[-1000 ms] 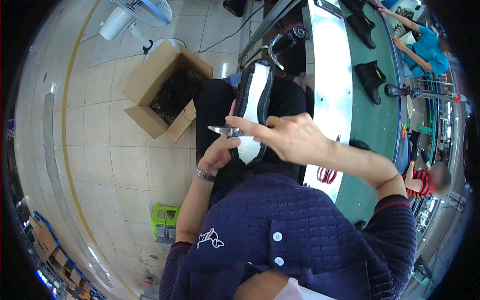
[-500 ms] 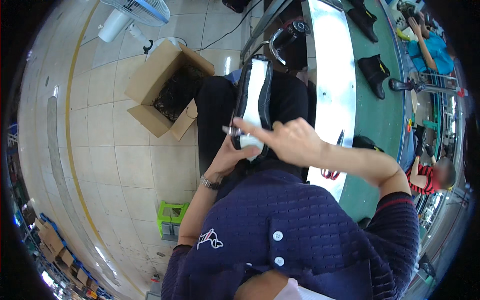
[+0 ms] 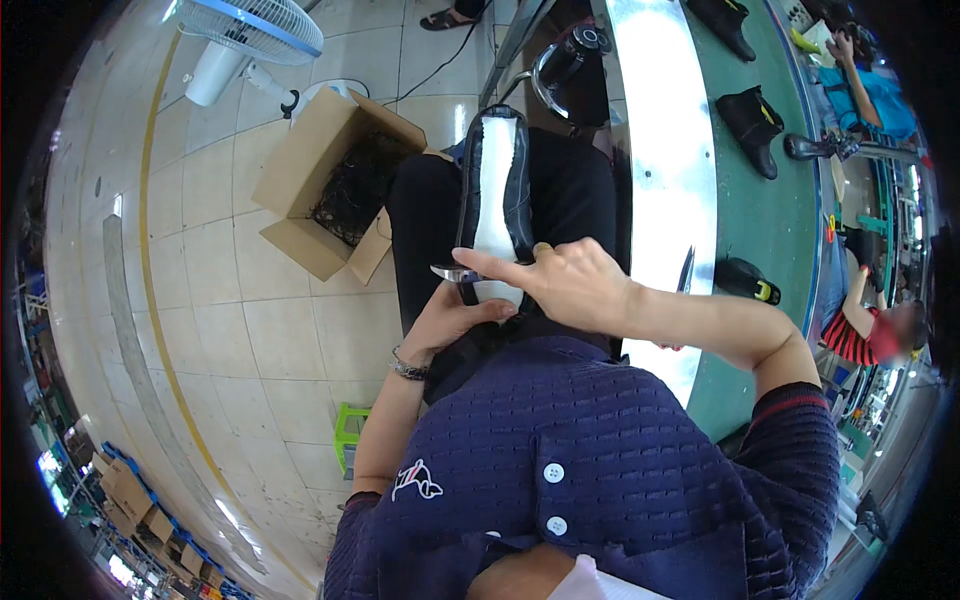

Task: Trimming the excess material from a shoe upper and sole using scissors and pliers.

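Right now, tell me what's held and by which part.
The left hand holds the black shoe by its near end, thumb on the white underside; the right hand appears to hold the metal tool, its grip hidden.

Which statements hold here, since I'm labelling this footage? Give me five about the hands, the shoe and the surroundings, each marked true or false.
1. The left hand is at the near end of the shoe. True.
2. The cardboard box on the floor is closed. False: it stands open, with dark stuff inside.
3. The right hand is on the fan. False: it is at the shoe, its index finger by a shiny metal tool.
4. A white strip runs along the middle of the shoe. True.
5. The boots on the green table are white. False: they are black.
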Available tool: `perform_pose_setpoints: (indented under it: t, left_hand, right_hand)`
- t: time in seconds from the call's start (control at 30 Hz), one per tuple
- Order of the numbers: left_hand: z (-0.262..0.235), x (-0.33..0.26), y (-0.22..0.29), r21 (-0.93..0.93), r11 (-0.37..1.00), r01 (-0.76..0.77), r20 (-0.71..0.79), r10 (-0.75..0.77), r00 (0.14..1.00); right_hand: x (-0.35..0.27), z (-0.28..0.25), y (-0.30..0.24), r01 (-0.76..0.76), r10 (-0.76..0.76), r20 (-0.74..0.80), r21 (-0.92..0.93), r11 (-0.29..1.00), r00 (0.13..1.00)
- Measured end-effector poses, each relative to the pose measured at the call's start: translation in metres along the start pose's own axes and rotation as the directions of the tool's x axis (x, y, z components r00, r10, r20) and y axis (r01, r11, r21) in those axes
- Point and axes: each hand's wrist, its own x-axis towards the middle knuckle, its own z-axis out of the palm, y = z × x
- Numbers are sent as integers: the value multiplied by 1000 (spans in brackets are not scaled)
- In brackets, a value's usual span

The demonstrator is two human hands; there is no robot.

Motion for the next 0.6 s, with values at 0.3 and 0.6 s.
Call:
perform_pose_setpoints:
  t: [0.3,0.6]
  left_hand:
    - [-6,5,16,113,993,35,51,-41,998]
    - [-41,59,52,-74,997,8,199,7,980]
  right_hand:
    - [11,-12,29,-26,27,-10,98,995,1000]
    - [9,-8,44,-164,195,-77,298,940,978]
